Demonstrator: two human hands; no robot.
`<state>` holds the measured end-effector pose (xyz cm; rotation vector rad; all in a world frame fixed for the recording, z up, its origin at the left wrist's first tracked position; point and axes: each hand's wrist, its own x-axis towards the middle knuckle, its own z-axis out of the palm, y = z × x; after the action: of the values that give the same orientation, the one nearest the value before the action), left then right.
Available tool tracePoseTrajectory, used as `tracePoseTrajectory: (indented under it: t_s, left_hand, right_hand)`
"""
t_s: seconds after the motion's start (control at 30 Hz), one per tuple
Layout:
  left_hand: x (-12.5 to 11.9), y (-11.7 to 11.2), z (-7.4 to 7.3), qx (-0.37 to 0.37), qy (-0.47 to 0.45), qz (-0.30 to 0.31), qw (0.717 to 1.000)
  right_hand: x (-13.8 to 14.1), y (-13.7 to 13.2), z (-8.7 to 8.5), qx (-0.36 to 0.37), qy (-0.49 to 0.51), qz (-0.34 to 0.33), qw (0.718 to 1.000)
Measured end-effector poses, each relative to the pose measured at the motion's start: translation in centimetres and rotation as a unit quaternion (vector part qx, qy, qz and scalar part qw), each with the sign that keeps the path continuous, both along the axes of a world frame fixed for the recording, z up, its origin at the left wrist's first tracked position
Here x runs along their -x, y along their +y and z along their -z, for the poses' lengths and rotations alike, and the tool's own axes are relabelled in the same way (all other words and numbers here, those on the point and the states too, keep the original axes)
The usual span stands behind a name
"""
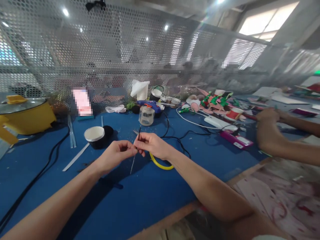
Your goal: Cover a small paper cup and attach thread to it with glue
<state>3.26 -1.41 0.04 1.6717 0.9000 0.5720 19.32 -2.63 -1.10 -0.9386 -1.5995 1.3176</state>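
Between my two hands, above the blue table [155, 203], is a thin wire [132, 165] with a dark upper part and a pale, slanting lower end. My left hand [117, 153] pinches it with thumb and forefinger. Right beside those fingers, my right hand [153, 145] closes on the dark part, which sticks up past the thumb. A yellow ring [161, 166] lies partly hidden below my right wrist. Left of the hands stands a small cup [94, 135], white inside and dark outside, against a black ball [108, 132], perhaps yarn.
Behind my hands stand a clear jar [146, 116] and a blue glue gun [153, 105]. A yellow electric pot [27, 115] is at left, a lit phone [82, 101] behind. Black cables, a purple power strip [236, 140] and craft pieces [215, 100] lie right, near another person's arms [272, 130].
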Motion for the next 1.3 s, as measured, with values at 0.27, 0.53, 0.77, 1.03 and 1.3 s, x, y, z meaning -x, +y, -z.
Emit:
tracePoseTrajectory:
  t_s: [0.27, 0.53, 0.77, 1.03, 1.3]
  left_hand:
    - [0.8, 0.4, -0.7, -0.065, 0.059, 0.011, 0.996]
    - [0.1, 0.0, -0.3, -0.11, 0.072, -0.055, 0.99]
    - [-0.5, -0.6, 0.5, -0.19, 0.088, -0.127, 0.97]
    - [-0.2, -0.4, 0.3, -0.086, 0.036, -0.075, 0.993]
    - [-0.3, -0.5, 0.1, -0.083, 0.033, -0.072, 0.993]
  right_hand:
    - [0.1, 0.0, 0.0, -0.015, -0.071, 0.054, 0.996]
    - [0.4, -0.2, 0.2, -0.067, -0.161, 0.12, 0.977]
    - [0.9, -0.6, 0.7, -0.114, -0.184, 0.17, 0.961]
    - [0.8, -0.5, 0.1, -0.046, -0.057, 0.06, 0.996]
    - [0.6, -0.4, 0.4, -0.065, -0.111, 0.124, 0.984]
